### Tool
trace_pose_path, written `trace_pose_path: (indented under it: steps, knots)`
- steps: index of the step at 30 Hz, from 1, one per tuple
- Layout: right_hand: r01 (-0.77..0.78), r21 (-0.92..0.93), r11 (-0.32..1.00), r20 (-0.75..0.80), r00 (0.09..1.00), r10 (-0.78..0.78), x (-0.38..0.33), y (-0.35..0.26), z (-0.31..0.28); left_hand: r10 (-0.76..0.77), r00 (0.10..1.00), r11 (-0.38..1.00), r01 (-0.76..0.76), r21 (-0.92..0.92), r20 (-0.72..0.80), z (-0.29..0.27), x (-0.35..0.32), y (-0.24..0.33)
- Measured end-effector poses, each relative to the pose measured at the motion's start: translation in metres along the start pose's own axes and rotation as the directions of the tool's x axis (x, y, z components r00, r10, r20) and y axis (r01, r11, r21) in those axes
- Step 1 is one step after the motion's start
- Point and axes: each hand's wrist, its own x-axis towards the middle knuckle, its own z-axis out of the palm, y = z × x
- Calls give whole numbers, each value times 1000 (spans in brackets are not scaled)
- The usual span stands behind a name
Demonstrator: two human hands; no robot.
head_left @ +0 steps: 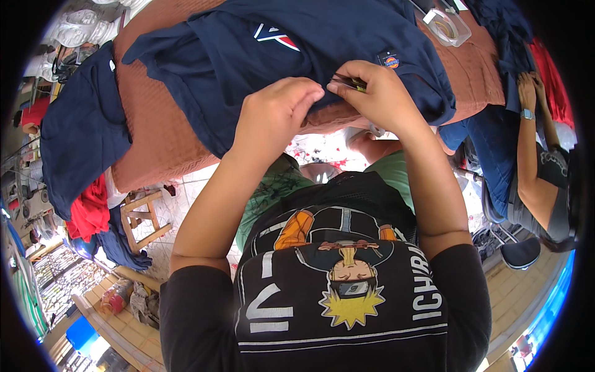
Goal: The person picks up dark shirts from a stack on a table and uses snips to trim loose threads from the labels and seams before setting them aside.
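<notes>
Navy garment (pixel 322 56) spread across the desk (pixel 155 124), which is draped in a rust-brown cover; its lower edge hangs over the near side, right where both hands meet. Laid flat like this, the cloth gives the person a firm surface to press on while working at the hem.

Left hand (pixel 276 115) — fingers curled down and closed onto the fabric edge, pinning it against the desk rim, seemingly to keep the cloth taut. Right hand (pixel 378 93) — closed in a pinch around a small dark tool (pixel 348 82) with a yellowish streak, its tip at the cloth just beside the left fingertips. What kind of tool it is I cannot make out.

A small orange-and-blue label (pixel 390 60) sits on the garment just above the right hand; a red-white-blue emblem (pixel 276 36) lies further up. Clear plastic container (pixel 447 26) rests at the far right of the desk. More navy cloth (pixel 80 136) hangs off the left end, with red fabric (pixel 90 208) below it. Another person (pixel 539 161) works at the right edge, hands on a separate dark piece.
</notes>
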Motion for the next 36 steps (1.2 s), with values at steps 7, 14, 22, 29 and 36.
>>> trace_pose_path:
  steps: [7, 14, 22, 29, 36]
  knots:
    - [212, 57, 976, -33, 977, -211, -14, -6, -6, -303, 944, 927, 323, -192, 129, -4, 4, -2]
    - [284, -91, 954, -53, 956, -290, -12, -12, -2, -48, 986, 958, 91, -271, 160, -20, 7, -1]
    - [191, 46, 981, -122, 975, -184, -16, -16, -26, 542, 831, 675, -340, -654, 127, -132, 25, 4]
    - [140, 47, 989, 64, 988, -143, -19, -13, -14, -13, 994, 876, 66, -478, 113, -101, 4, 10]
    - [157, 52, 986, 97, 982, -161, -23, 4, 1, -173, 961, 983, 183, -26, 214, -40, -20, -4]
